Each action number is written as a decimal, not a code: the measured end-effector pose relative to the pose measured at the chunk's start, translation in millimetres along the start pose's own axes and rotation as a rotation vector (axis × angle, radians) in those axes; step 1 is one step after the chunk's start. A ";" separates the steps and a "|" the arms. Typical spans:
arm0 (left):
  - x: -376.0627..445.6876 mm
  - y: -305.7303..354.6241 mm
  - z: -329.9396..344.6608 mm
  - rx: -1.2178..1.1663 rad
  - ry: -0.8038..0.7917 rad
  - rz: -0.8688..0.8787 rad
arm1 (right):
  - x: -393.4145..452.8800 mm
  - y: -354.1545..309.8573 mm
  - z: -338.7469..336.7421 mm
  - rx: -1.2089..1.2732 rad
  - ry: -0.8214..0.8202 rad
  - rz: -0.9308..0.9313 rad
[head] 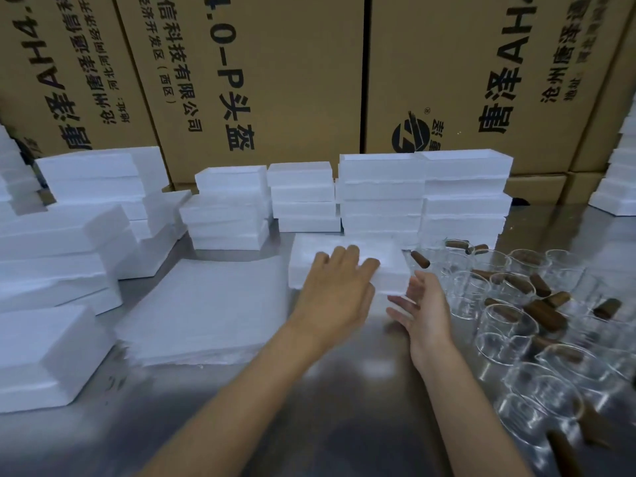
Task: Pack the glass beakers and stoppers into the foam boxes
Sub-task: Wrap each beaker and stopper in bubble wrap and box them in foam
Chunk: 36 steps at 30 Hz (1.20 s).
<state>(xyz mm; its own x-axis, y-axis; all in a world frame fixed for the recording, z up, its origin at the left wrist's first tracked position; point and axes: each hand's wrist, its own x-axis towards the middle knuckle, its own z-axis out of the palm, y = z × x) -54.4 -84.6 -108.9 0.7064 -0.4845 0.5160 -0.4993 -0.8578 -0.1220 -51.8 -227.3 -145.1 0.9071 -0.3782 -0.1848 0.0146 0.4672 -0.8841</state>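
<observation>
The left hand (339,290) lies on top of a low white rectangular foam box (347,263), fingers stretched forward over its near edge and thumb along its front side; whether it actually grips is hard to tell. The right hand (421,309) hovers just beside the box's near right corner, fingers loosely spread and holding nothing, so the two hands sit close together but apart.

The box rests on a shiny grey metal table (361,380). To the right of it stands a crowded group of clear glass beakers (509,325), upright and touching one another, with dark brown cylindrical stoppers (545,313) scattered among and on top of them. Left of the box lies a flat stack of thin white foam sheets (203,311). Behind and further left rise stacks of more white foam boxes (423,197), and tall brown cardboard cartons (299,74) printed with black lettering stand along the back.
</observation>
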 end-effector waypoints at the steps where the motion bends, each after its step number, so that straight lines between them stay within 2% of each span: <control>1: -7.0 8.7 5.3 -0.033 -0.030 -0.015 | 1.0 -0.7 -2.6 -0.022 0.031 -0.022; 6: -35.1 21.8 23.0 -0.139 -0.162 -0.032 | 11.0 -1.7 -12.7 -0.132 0.136 -0.071; 10: -36.2 5.5 16.9 -0.270 -0.029 -0.104 | 22.0 7.1 -19.8 -0.183 0.104 -0.072; 13: -35.9 -20.7 6.7 -0.296 0.090 -0.278 | 33.7 7.0 -22.5 -0.158 0.078 -0.042; 16: -43.2 -53.7 1.4 -0.281 0.100 -0.520 | 46.5 2.1 -17.0 -0.157 0.078 -0.051; 18: -49.4 -74.4 0.5 -0.322 0.035 -0.666 | 53.9 -1.5 -11.1 -0.202 0.063 -0.065; 22: -55.2 -106.1 -3.3 -0.549 -0.142 -0.876 | 70.0 -3.4 -1.5 -0.259 0.051 -0.065; 28: -62.9 -120.5 -9.0 -0.465 -0.308 -0.873 | 99.4 -4.3 5.6 -0.342 0.135 0.010; 32: -63.4 -120.5 -7.4 -0.485 -0.227 -0.861 | 113.8 -8.0 17.1 -0.494 0.248 0.029; 36: -62.2 -121.7 -10.9 -0.537 -0.164 -0.873 | 117.5 -14.3 21.0 -0.603 0.259 0.040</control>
<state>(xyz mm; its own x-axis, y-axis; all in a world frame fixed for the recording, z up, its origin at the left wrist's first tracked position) -43.0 51.8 -117.0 0.9692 0.2166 0.1169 0.0891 -0.7514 0.6538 63.4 -261.7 -145.1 0.7705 -0.5849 -0.2534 -0.3239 -0.0169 -0.9459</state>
